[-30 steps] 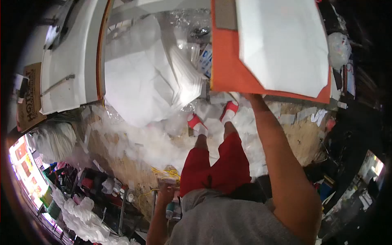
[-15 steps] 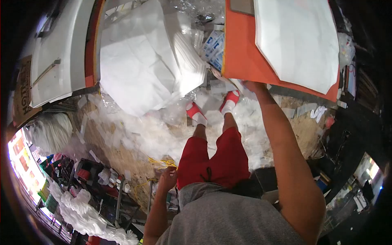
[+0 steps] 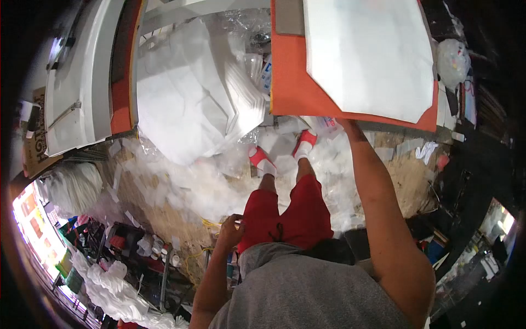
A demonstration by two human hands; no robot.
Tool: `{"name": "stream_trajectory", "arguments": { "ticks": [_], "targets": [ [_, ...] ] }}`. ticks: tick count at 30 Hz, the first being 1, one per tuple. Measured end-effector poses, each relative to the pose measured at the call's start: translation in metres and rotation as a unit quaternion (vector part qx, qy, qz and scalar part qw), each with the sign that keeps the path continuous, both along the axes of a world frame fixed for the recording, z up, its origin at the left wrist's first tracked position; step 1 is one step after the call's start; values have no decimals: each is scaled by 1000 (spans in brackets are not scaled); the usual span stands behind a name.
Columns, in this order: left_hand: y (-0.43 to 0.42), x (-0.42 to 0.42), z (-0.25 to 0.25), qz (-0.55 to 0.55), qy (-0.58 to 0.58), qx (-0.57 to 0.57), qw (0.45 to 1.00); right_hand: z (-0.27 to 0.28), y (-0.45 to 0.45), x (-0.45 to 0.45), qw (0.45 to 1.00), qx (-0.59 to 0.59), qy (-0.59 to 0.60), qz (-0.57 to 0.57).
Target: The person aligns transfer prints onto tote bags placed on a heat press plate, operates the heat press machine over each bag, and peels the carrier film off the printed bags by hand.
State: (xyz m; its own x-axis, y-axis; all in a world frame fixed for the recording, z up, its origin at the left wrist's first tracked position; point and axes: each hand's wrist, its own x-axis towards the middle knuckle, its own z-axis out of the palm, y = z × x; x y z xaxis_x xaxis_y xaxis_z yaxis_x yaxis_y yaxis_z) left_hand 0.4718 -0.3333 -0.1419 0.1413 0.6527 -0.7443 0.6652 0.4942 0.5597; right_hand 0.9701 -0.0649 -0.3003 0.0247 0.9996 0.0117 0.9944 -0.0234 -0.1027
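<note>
My left hand (image 3: 232,230) hangs beside the red shorts (image 3: 260,222), its fingers loosely bent with a gap between them and nothing in it. My right arm reaches forward to the near edge of an orange-covered surface (image 3: 290,77). Only the back part of my right hand (image 3: 347,125) shows there; its fingers are hidden under the edge. Just left of it is clear plastic with red and blue print (image 3: 330,126). On the orange surface lies a stack of white sheets (image 3: 367,60). Left of it, a large pile of white sheets (image 3: 186,98) partly wrapped in clear plastic sits low.
White scraps (image 3: 181,186) litter the wooden floor around my feet. At left stand a white machine panel (image 3: 82,82) and a bundle of white material (image 3: 71,186). A yellow cord (image 3: 192,263) runs by a cluttered rack. A clear bag (image 3: 453,63) hangs at right.
The view has shifted, so the orange surface appears further left. My right hand has slipped further beneath its edge, and printed plastic now shows beside it. My left hand has risen slightly.
</note>
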Motion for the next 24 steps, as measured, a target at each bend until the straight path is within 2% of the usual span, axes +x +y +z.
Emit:
{"name": "stream_trajectory", "arguments": {
  "ticks": [5, 7, 8, 10, 11, 12, 13, 14, 15, 16, 17, 18, 19, 20, 21, 22, 23, 24],
  "targets": [
    [29, 29, 10, 27, -29, -10, 999, 6, -8, 23, 998, 53, 7, 14],
    [40, 38, 6, -57, -51, 105, 992, 19, -13, 29, 996, 85, 16, 32],
    [45, 44, 6, -60, -53, 110, 991, 28, -16, 28, 994, 100, 21, 45],
    [82, 82, 31, -108, -46, 192, 974, 73, -27, 2, 999, -29, 26, 35],
    [111, 111, 54, -137, -75, 260, 953, 71, -48, -13, 989, -145, 29, -31],
    [136, 138, 81, -164, -102, 329, 924, 76, -87, -15, 954, -263, 140, 23],
    [152, 160, 103, -165, -104, 344, 918, 200, -71, -55, 894, -334, 272, 127],
    [166, 179, 123, -220, -93, 322, 916, 250, -77, -65, 862, -383, 275, 187],
    [179, 193, 135, -273, -80, 299, 911, 285, -77, -64, 848, -374, 334, 173],
    [194, 195, 141, -295, -133, 323, 889, 323, -66, -57, 841, -390, 331, 175],
    [212, 198, 152, -297, -133, 336, 884, 345, -57, -43, 848, -379, 326, 176],
    [233, 201, 168, -268, -165, 176, 933, 362, -50, -24, 876, -328, 331, 125],
    [251, 201, 180, -232, -191, 11, 954, 377, -43, -5, 898, -275, 337, 73],
    [261, 197, 166, -219, -224, 120, 942, 389, -34, 14, 891, -232, 389, 27],
    [277, 204, 171, -100, -231, 40, 967, 400, -21, 31, 877, -190, 441, -17],
    [297, 216, 188, -57, -247, 75, 965, 415, -4, 46, 884, -166, 437, -23],
    [313, 225, 182, 65, -389, 97, 914, 420, 12, 61, 876, -155, 454, -41],
    [339, 236, 203, 85, -364, 120, 920, 436, 30, 70, 889, -121, 438, -58]
  ]
}}
